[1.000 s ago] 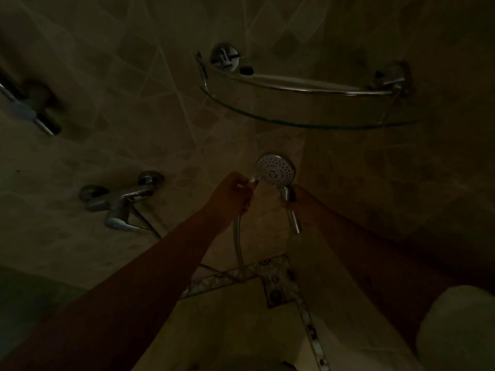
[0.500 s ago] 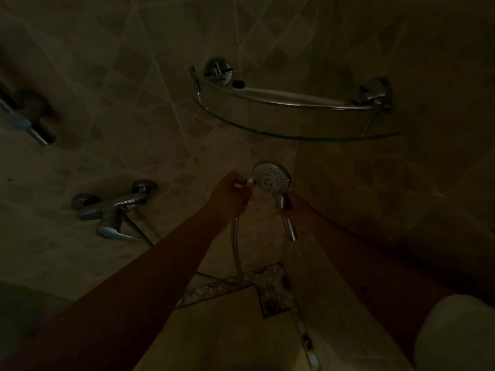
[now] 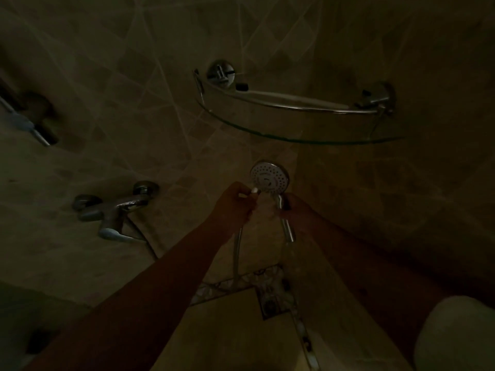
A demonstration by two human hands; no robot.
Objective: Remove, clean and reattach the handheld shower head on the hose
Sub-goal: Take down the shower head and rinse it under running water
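Your 2 hands hold 1 shower head (image 3: 269,175) before the tiled corner: right hand (image 3: 296,207) curled round its handle, left hand (image 3: 235,200) gripping 1 hose (image 3: 236,253) end, below 1 glass shelf (image 3: 294,139).

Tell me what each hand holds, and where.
Right hand grips the shower head by its handle; left hand holds the hose at its white-tipped end.

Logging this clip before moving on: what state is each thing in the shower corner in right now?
Round chrome handheld shower head: off the hose, face toward camera, handle end bare.
Silver flexible hose: hanging, upper end held.
Left hand: grips the hose end.
Right hand: grips the shower head's handle.
Chrome wall mixer tap: no water visible.
Curved glass corner shelf: mounted.
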